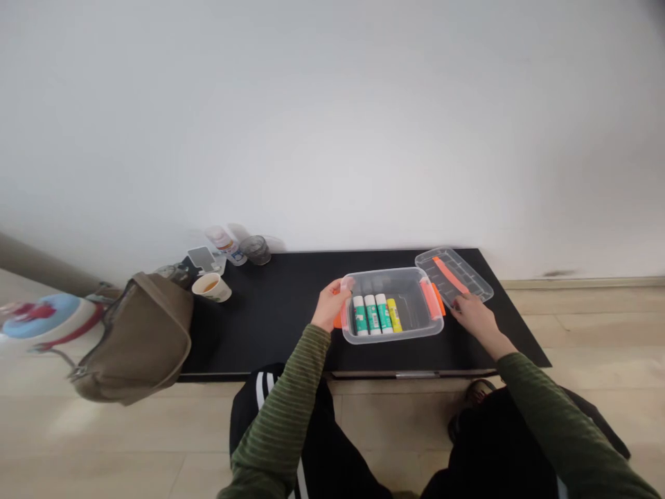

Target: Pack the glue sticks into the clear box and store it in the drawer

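Note:
A clear plastic box [415, 326] with orange latches sits on the black table, its top uncovered. Three green-and-white glue sticks [372, 315] and a yellow glue stick [395, 315] lie side by side in its left part. My left hand [331, 305] is closed on the box's left rim, by the latch there. To the right of the box, my right hand [474, 316] pinches the near edge of the clear lid [475, 272], close to its orange handle [449, 275]. Its fingertips are partly hidden.
On the left of the black table [280, 319] stand a paper cup [212, 287] holding a brown drink, a glass [256, 249] and a white bottle [228, 247]. A brown bag [140, 339] rests at the left end. The white wall [332, 138] rises directly behind.

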Available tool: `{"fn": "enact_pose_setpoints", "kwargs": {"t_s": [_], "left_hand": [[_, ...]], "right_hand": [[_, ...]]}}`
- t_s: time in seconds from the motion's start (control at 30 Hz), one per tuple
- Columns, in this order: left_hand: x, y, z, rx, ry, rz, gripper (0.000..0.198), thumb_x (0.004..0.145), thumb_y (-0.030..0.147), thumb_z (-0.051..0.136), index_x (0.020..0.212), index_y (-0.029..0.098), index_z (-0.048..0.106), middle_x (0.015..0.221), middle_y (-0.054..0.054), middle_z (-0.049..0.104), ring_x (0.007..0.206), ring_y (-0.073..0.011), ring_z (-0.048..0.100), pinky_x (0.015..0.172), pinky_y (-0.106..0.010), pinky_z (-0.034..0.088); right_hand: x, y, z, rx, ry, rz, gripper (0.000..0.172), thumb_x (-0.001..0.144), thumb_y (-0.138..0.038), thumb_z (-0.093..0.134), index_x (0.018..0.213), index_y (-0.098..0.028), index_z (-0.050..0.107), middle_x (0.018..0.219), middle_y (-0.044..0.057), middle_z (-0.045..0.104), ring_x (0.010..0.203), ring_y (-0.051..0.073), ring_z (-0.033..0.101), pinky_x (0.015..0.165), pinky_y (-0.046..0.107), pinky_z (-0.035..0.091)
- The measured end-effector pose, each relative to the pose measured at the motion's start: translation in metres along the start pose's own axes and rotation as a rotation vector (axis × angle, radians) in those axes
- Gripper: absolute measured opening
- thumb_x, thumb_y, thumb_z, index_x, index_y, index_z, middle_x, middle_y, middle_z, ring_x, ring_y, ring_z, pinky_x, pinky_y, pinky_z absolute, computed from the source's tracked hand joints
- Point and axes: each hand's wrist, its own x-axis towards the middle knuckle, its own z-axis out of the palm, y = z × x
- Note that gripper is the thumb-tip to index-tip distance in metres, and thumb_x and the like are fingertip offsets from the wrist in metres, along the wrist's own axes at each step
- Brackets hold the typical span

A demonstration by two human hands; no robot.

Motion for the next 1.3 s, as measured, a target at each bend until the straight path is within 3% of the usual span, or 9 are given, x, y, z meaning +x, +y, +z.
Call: {"fn": "enact_pose_setpoints", "kwargs": {"t_s": [0.13, 0.37, 0.57, 0.7, 0.83, 0.93, 1.03, 1.13, 1.3], "left_hand": [[0.002, -0.003, 0.003, -0.010, -0.002, -0.039, 0.035, 0.061, 0.024, 0.076, 0.095, 0.016, 0.074, 0.096, -0.008, 0.074, 0.084, -0.0179, 0.067, 0.076, -0.027, 0.051], [0.004, -0.004, 0.003, -0.016, 0.011, -0.057, 0.038, 0.060, 0.027, 0.080, 0.097, 0.016, 0.075, 0.101, -0.010, 0.075, 0.088, -0.0203, 0.068, 0.078, -0.029, 0.052], [0.003, -0.003, 0.004, -0.021, 0.022, -0.050, 0.038, 0.059, 0.025, 0.079, 0.096, 0.016, 0.075, 0.105, -0.010, 0.074, 0.095, -0.0215, 0.068, 0.087, -0.032, 0.050], [0.003, -0.003, 0.004, -0.015, 0.017, -0.048, 0.036, 0.061, 0.024, 0.078, 0.096, 0.016, 0.075, 0.107, -0.011, 0.074, 0.102, -0.0233, 0.067, 0.093, -0.034, 0.048], [0.004, -0.003, 0.003, -0.010, 0.014, -0.043, 0.034, 0.062, 0.023, 0.077, 0.095, 0.017, 0.074, 0.108, -0.011, 0.073, 0.106, -0.0240, 0.066, 0.096, -0.035, 0.047], [0.005, -0.004, 0.003, -0.004, 0.017, -0.039, 0.034, 0.062, 0.024, 0.077, 0.095, 0.017, 0.074, 0.108, -0.011, 0.073, 0.105, -0.0237, 0.066, 0.097, -0.035, 0.046], [0.005, -0.005, 0.002, -0.006, 0.013, -0.030, 0.034, 0.062, 0.025, 0.078, 0.095, 0.017, 0.074, 0.107, -0.011, 0.074, 0.102, -0.0234, 0.066, 0.093, -0.034, 0.048], [0.005, -0.005, 0.002, -0.024, 0.006, -0.042, 0.035, 0.063, 0.030, 0.079, 0.094, 0.015, 0.074, 0.096, -0.009, 0.074, 0.086, -0.0199, 0.067, 0.081, -0.031, 0.049], [0.004, -0.002, 0.002, -0.099, 0.049, -0.079, 0.039, 0.071, 0.054, 0.071, 0.072, 0.015, 0.068, 0.062, -0.002, 0.064, 0.057, -0.0143, 0.058, 0.062, -0.028, 0.047]], "right_hand": [[-0.006, -0.008, -0.003, -0.030, 0.022, -0.059, 0.018, 0.093, -0.022, 0.046, 0.084, -0.020, 0.062, 0.099, 0.010, 0.062, 0.103, 0.022, 0.057, 0.073, 0.029, 0.045], [-0.012, -0.007, -0.023, 0.221, 0.500, -0.053, 0.014, 0.090, -0.030, 0.045, 0.092, -0.019, 0.053, 0.097, 0.012, 0.056, 0.091, 0.024, 0.056, 0.077, 0.035, 0.048], [-0.025, 0.001, -0.044, 0.410, 0.674, 0.039, 0.022, 0.087, -0.039, 0.055, 0.096, -0.019, 0.053, 0.094, 0.009, 0.061, 0.073, 0.018, 0.054, 0.071, 0.034, 0.046], [-0.033, -0.009, -0.062, 0.693, 0.968, 0.127, 0.036, 0.085, -0.046, 0.063, 0.104, -0.019, 0.050, 0.103, 0.010, 0.064, 0.070, 0.015, 0.059, 0.065, 0.030, 0.047], [-0.029, -0.021, -0.080, 1.088, 1.189, 0.095, 0.040, 0.086, -0.047, 0.065, 0.110, -0.023, 0.044, 0.092, 0.003, 0.067, 0.069, 0.015, 0.064, 0.056, 0.026, 0.045], [-0.021, -0.026, -0.085, 1.338, 1.103, 0.096, 0.037, 0.084, -0.048, 0.066, 0.105, -0.023, 0.048, 0.081, 0.000, 0.067, 0.064, 0.013, 0.064, 0.044, 0.020, 0.035], [-0.011, -0.033, -0.081, 1.529, 0.844, 0.134, 0.039, 0.078, -0.049, 0.073, 0.097, -0.021, 0.055, 0.078, -0.001, 0.068, 0.059, 0.010, 0.063, 0.040, 0.016, 0.030], [-0.001, -0.045, -0.074, 1.638, 0.585, 0.215, 0.042, 0.072, -0.049, 0.078, 0.095, -0.019, 0.060, 0.076, 0.000, 0.070, 0.057, 0.009, 0.063, 0.042, 0.015, 0.038], [0.021, -0.068, -0.064, 1.633, 0.203, 0.258, 0.044, 0.067, -0.049, 0.081, 0.093, -0.017, 0.067, 0.073, 0.003, 0.072, 0.057, 0.012, 0.065, 0.051, 0.022, 0.052]]}}
